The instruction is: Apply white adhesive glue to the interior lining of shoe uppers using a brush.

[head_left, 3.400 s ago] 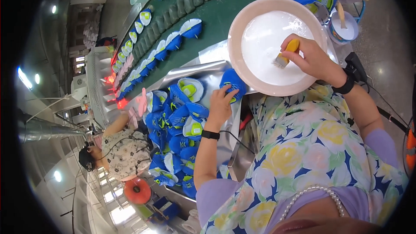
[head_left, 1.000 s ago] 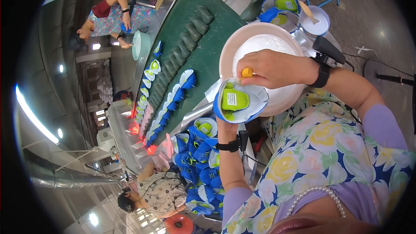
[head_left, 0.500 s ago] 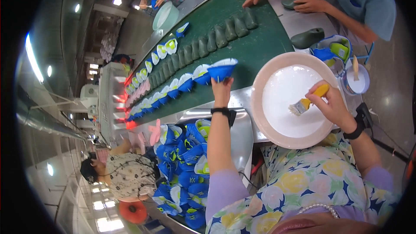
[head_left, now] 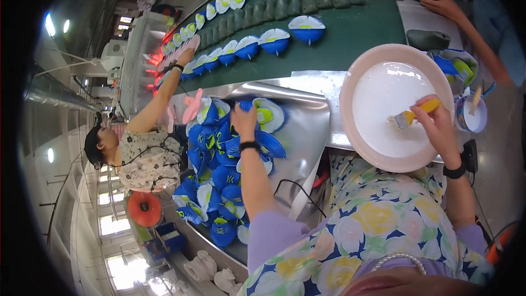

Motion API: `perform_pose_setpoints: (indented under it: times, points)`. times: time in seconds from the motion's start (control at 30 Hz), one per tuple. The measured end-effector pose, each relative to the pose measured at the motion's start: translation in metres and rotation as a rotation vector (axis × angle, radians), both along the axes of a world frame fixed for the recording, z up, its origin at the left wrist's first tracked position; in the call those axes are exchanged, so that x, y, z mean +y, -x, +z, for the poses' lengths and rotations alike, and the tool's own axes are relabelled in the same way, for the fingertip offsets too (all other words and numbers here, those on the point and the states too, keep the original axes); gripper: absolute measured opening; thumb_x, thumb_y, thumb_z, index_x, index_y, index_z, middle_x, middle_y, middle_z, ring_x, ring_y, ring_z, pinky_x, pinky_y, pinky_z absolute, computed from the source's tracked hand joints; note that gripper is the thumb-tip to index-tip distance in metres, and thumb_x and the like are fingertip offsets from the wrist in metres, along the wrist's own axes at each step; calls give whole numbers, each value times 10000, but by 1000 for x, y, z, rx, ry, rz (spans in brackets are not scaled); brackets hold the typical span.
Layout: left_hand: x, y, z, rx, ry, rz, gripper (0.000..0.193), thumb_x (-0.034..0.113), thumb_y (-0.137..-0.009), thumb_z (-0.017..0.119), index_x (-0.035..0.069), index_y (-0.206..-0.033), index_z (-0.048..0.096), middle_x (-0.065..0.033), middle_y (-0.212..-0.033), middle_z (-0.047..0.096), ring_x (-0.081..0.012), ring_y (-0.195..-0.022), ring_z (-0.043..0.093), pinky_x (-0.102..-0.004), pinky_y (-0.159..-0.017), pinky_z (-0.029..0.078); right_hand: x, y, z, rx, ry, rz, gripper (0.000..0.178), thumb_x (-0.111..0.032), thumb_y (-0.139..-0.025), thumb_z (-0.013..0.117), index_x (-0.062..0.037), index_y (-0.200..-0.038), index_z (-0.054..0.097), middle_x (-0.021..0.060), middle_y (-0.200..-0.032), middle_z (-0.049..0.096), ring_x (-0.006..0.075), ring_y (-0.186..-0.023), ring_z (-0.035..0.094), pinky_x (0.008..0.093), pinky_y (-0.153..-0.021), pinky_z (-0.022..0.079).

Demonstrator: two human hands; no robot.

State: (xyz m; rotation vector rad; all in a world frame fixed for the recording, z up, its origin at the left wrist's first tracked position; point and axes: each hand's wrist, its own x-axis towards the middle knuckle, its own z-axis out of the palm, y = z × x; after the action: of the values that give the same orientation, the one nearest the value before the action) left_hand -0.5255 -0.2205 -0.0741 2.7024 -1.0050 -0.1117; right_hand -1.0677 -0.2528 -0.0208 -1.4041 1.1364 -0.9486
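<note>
My right hand [head_left: 436, 129] grips a paintbrush [head_left: 407, 117] with a yellow handle and pale bristles. It is held over a wide pinkish basin [head_left: 350, 123] of white liquid. To the left, my left hand [head_left: 244, 123] reaches into a heap of blue, white and lime shoe uppers [head_left: 224, 178]. Its fingers and thumb are closed around the edge of a blue shoe upper [head_left: 245, 105] at the top of the heap. On the green conveyor belt [head_left: 350, 27], a blue-and-white upper [head_left: 307, 30] stands at the right end of a row of similar ones.
Dark shoe lasts [head_left: 310, 1] line the belt, with another row of uppers behind. A co-worker [head_left: 150, 153] at left touches pink pieces on the belt. Another person's hand [head_left: 442, 5] is at far right, near loose lasts. Beside the basin stands a small pot [head_left: 475, 119] with a brush.
My left hand has let go of the upper on the belt and moved down to the heap. The brush stays over the basin. The co-worker at left has reached out to the belt.
</note>
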Motion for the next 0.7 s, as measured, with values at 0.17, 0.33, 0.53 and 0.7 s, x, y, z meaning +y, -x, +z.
perform_pose_setpoints:
  times: [0.17,0.33,0.53,0.7]
  points:
    - [50,37,-12,-39,364,-373,462,-1,-639,579,5,-1096,514,-213,-1159,510,-405,-1140,447,-431,-1017,347,13,-33,11,63,189,142,132,-114,-877,632,-9,-949,598,92,-874,636,184,-784,624,282,-711,478]
    - [64,169,47,-121,25,-1091,436,-64,-644,545,32,-1069,525,-228,-1289,479,-385,-1260,416,-401,-1048,331,33,-37,10,367,449,511,178,-198,-859,619,-31,-920,600,132,-906,641,312,-861,613,382,-752,488]
    - [66,174,-14,118,215,-776,330,14,-737,617,59,-1058,554,-152,-1120,533,-349,-1084,506,-408,-903,402,28,1,44,129,292,160,158,-145,-872,638,-27,-959,577,97,-840,627,209,-705,598,302,-662,470]
    - [36,166,-16,-277,77,-964,478,64,-721,651,27,-1187,553,-135,-1125,534,-339,-1023,501,-447,-854,418,23,10,36,197,216,122,191,-145,-876,658,-18,-949,536,86,-796,600,164,-657,566,265,-636,451]
